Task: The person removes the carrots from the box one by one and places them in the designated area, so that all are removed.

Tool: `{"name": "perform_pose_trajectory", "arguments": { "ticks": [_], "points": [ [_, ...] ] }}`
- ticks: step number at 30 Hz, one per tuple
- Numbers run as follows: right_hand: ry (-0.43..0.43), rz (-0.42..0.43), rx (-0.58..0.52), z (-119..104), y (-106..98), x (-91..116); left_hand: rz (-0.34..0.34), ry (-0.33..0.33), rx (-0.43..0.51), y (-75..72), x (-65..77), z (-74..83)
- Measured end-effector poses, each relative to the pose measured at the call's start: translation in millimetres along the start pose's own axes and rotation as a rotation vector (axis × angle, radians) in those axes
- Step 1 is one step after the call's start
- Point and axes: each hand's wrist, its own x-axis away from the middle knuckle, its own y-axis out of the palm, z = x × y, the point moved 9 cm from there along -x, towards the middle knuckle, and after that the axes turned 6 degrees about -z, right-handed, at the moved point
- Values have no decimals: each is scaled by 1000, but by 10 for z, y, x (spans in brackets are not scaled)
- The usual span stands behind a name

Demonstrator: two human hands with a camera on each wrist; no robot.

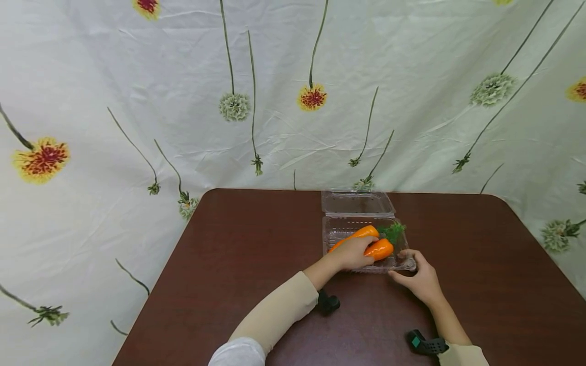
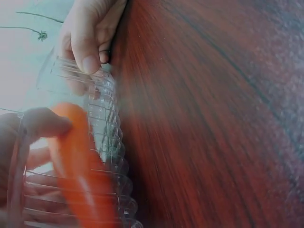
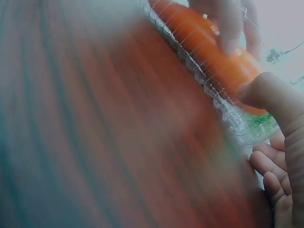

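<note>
Clear plastic clamshell tray (image 1: 333, 235) on dark brown wood-grain table (image 1: 256, 244); lid (image 1: 357, 204) open, folded back on the far side. Two orange carrots inside, both aslant: far carrot (image 1: 366, 231) behind, near carrot (image 1: 381, 249) just in front, close along the ridged front wall. Leafy green top (image 1: 393, 232) toward the right end; hard to tell which carrot's.

Left hand (image 1: 353, 253) in the tray, curled over the near carrot and gripping it; thumb on the orange skin in the left wrist view. Right hand (image 1: 420, 280) at the front right corner of the tray, corner pinched between thumb and fingers. Underside of near carrot hidden; cannot tell whether touching the tray floor.

For good handling, by judgement: brace the corner just enough against sliding, without buckling thin-looking plastic. Grip the near carrot round its thick body, evenly, slanted to match the far carrot and clear of the front wall. Glossy, so probably slick and apt to roll; release only when well supported. Mind the greens: no crushing under a carrot, no snagging at the rim.
</note>
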Motion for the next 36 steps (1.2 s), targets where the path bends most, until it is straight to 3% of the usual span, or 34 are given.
{"name": "perform_pose_trajectory", "arguments": {
  "ticks": [4,13,26,36],
  "points": [
    [-2,3,11,-4,-1,0,54,33,47,-65,33,26],
    [-4,12,24,-9,-9,-2,214,60,250,-220,104,8],
    [-11,13,17,-17,-9,4,307,86,515,-276,140,-70],
    [0,3,-7,3,-3,4,387,124,785,-345,183,-117]
  ]
}}
